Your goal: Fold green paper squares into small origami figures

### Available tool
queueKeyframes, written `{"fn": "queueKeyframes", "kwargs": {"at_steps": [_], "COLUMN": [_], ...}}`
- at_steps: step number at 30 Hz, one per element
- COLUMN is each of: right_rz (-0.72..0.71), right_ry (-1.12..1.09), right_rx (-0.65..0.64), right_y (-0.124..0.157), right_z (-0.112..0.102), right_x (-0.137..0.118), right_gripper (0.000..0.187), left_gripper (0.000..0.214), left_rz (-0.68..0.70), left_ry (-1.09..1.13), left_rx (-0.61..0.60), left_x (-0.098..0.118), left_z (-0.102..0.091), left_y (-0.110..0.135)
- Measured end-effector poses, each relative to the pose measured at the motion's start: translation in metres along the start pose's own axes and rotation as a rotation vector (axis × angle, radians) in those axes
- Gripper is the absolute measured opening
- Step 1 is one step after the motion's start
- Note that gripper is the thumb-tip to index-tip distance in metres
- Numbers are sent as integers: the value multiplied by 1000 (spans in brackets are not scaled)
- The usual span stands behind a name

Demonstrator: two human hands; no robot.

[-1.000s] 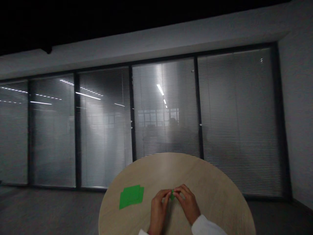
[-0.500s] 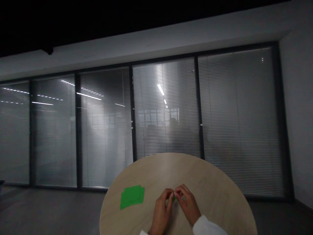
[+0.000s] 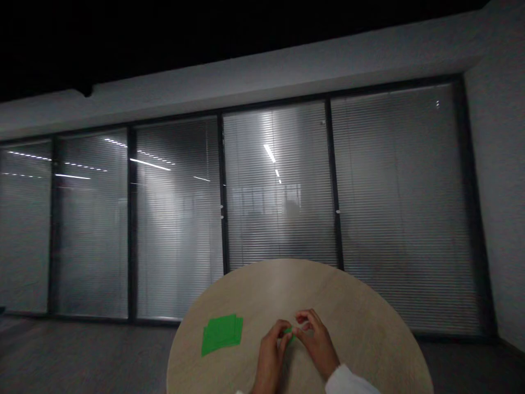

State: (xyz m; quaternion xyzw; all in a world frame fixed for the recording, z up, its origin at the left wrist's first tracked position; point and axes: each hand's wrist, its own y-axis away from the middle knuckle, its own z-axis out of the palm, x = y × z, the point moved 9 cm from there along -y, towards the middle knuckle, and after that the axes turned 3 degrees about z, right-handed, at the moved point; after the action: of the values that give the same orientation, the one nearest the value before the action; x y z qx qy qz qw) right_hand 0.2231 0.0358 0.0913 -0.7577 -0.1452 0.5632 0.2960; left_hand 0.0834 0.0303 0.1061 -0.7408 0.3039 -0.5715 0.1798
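Observation:
Over the round table, my left hand (image 3: pixel 274 346) pinches a small piece of green paper (image 3: pixel 289 331) between thumb and fingertips. My right hand (image 3: pixel 315 340) comes in from the other side, its thumb pressed to the same piece and its fingers curled, with the index finger raised a little off it. Most of the small piece is hidden by the fingers, so its shape cannot be made out. To the left of my hands lies a loose stack of green paper sheets (image 3: pixel 221 334), overlapping and slightly askew.
The round wooden table (image 3: pixel 353 306) has a pale top with a curved far edge. Behind it runs a wall of dark-framed glass panels with blinds (image 3: pixel 279 219). A plain white wall (image 3: pixel 498 208) stands at the right, and grey floor (image 3: pixel 102 355) shows at the left.
My right index finger has lifted away from the small green paper, and more of the paper shows between my hands. The view has tilted up slightly.

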Motion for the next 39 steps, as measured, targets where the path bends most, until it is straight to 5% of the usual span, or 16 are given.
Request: {"fn": "queueKeyframes", "kwargs": {"at_steps": [12,20,30,35,39], "right_rz": [-29,-24,216,208,192], "right_ry": [38,69,-101,-97,-120], "right_rx": [-125,-83,-145,-149,-116], "right_y": [2,2,0,0,-1], "right_z": [11,9,17,17,12], "right_x": [-6,-3,37,38,31], "right_gripper": [20,31,28,29,33], "left_gripper": [15,18,40,60,49], "left_rz": [-64,-81,-125,-162,-195], "left_ry": [41,101,98,101,127], "left_rx": [42,-24,138,132,63], "left_x": [-11,-15,-30,-37,-42], "left_z": [-3,6,-8,-5,2], "left_y": [0,2,0,0,3]}}
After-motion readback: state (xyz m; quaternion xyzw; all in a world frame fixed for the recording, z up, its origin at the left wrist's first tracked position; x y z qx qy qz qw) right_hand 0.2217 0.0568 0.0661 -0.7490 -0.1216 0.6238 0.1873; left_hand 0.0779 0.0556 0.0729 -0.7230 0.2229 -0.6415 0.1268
